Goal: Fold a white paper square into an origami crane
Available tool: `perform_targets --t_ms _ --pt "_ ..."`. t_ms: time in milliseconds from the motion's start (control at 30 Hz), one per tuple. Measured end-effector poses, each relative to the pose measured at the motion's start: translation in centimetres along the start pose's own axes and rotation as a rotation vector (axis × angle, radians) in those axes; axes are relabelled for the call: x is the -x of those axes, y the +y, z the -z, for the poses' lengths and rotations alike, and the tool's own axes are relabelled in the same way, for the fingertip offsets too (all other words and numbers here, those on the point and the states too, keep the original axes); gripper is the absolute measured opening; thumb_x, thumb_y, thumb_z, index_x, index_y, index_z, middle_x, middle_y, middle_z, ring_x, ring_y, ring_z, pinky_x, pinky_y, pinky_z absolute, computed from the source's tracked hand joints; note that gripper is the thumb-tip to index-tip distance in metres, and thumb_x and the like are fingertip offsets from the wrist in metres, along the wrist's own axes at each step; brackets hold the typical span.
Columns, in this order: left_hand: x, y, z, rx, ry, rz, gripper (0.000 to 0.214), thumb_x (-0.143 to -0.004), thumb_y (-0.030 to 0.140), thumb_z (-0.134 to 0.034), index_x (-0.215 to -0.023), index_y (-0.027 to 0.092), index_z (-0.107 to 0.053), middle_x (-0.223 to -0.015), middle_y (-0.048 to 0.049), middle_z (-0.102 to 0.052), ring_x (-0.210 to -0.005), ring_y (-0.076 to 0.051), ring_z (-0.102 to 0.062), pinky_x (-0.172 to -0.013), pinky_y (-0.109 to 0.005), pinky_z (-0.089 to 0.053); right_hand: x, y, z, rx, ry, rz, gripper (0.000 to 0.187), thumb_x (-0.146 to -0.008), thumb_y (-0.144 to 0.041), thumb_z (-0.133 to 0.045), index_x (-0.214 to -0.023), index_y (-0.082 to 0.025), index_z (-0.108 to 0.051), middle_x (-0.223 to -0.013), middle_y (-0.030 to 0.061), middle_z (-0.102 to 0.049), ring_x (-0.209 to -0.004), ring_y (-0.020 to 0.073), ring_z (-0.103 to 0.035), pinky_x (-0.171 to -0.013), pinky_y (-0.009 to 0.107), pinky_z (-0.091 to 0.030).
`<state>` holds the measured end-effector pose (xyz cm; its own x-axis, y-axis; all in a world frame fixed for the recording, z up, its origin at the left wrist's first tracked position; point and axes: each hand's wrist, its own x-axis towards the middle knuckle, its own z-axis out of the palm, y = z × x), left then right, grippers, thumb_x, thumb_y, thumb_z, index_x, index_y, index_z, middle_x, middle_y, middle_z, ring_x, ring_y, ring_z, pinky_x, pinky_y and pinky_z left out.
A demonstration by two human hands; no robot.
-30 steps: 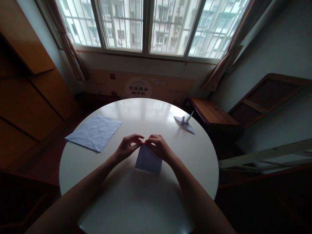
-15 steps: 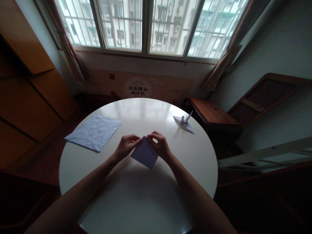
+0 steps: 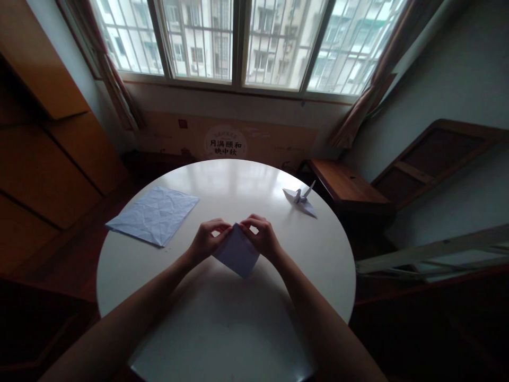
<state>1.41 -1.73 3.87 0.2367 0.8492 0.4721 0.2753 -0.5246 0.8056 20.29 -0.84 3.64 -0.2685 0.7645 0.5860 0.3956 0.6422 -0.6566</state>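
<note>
Around the middle of the round white desk (image 3: 222, 329), a small paper square (image 3: 238, 257) was held up by both hands, one corner pointing to twelve o'clock and the opposite one roughly to six. At its eleven o'clock, the left hand (image 3: 207, 237) pinched it near the top corner, thumb and fingertips brought close together; at one o'clock, the right hand (image 3: 262, 236) had an equally narrow grip, thumb and finger making a small loop. The step in hand looked like a careful working of that corner (how many layers lay there, I couldn't tell). The next move, I judged, called for aligned edges and light, even pressure from both sides. At the desk's ten o'clock lay a creased sheet (image 3: 155, 215), at two o'clock a paper crane (image 3: 302, 199), neither touched by the hands.
</note>
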Motion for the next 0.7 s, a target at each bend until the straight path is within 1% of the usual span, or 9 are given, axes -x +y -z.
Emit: perform_targets --t_ms 100,233,367,467,567,700 --pt "0.08 0.2 -0.01 -0.032 -0.029 -0.038 0.024 -0.085 0.033 -0.062 -0.071 0.015 -0.069 -0.069 -0.0041 -0.064 -0.066 -0.013 -0.06 -0.063 -0.023 -0.049 0.02 -0.06 0.22 0.026 -0.011 0.01 0.017 -0.088 -0.029 -0.061 -0.078 -0.019 -0.071 -0.074 0.003 -0.064 -0.072 0.0149 -0.06 -0.072 0.03 -0.045" --pt "0.23 0.12 -0.09 -0.051 -0.049 -0.065 0.021 -0.087 0.029 -0.06 -0.075 0.016 -0.07 -0.07 -0.0041 -0.063 -0.066 -0.014 -0.059 -0.063 -0.024 -0.047 0.05 -0.11 0.21 -0.071 -0.021 0.023 0.015 -0.087 -0.029 -0.061 -0.082 -0.019 -0.071 -0.077 0.0032 -0.064 -0.073 0.0148 -0.06 -0.069 0.028 -0.047" --pt "0.27 0.1 -0.08 -0.046 -0.054 -0.064 0.019 -0.086 0.028 -0.06 -0.076 0.016 -0.071 -0.07 -0.0043 -0.063 -0.066 -0.014 -0.059 -0.062 -0.024 -0.047 0.06 -0.16 0.1 -0.142 -0.025 0.009 0.012 -0.086 -0.027 -0.062 -0.082 -0.019 -0.07 -0.078 0.0029 -0.063 -0.073 0.0144 -0.06 -0.068 0.027 -0.047" --pt "0.23 0.22 -0.08 -0.044 -0.057 -0.046 0.022 -0.086 0.032 -0.06 -0.075 0.016 -0.071 -0.07 -0.0046 -0.064 -0.067 -0.015 -0.06 -0.061 -0.024 -0.048 0.02 -0.3 0.11 -0.164 -0.03 -0.011 0.013 -0.086 -0.028 -0.061 -0.08 -0.019 -0.069 -0.077 0.0027 -0.063 -0.073 0.0145 -0.06 -0.068 0.028 -0.047" --pt "0.19 0.18 -0.11 -0.018 -0.05 -0.013 0.022 -0.084 0.034 -0.062 -0.076 0.016 -0.07 -0.071 -0.0045 -0.066 -0.068 -0.015 -0.062 -0.064 -0.024 -0.05 -0.07 -0.46 0.12 -0.172 0.009 -0.028 0.013 -0.085 -0.028 -0.062 -0.078 -0.019 -0.069 -0.076 0.0025 -0.063 -0.073 0.0147 -0.059 -0.068 0.028 -0.047" --pt "0.12 -0.01 -0.12 0.023 -0.034 0.035 0.02 -0.082 0.034 -0.065 -0.077 0.016 -0.071 -0.072 -0.0037 -0.069 -0.069 -0.015 -0.065 -0.067 -0.025 -0.051 -0.23 -0.54 0.1 -0.169 0.116 -0.07 0.013 -0.083 -0.027 -0.063 -0.075 -0.019 -0.068 -0.073 0.0016 -0.062 -0.071 0.0144 -0.057 -0.068 0.028 -0.046"
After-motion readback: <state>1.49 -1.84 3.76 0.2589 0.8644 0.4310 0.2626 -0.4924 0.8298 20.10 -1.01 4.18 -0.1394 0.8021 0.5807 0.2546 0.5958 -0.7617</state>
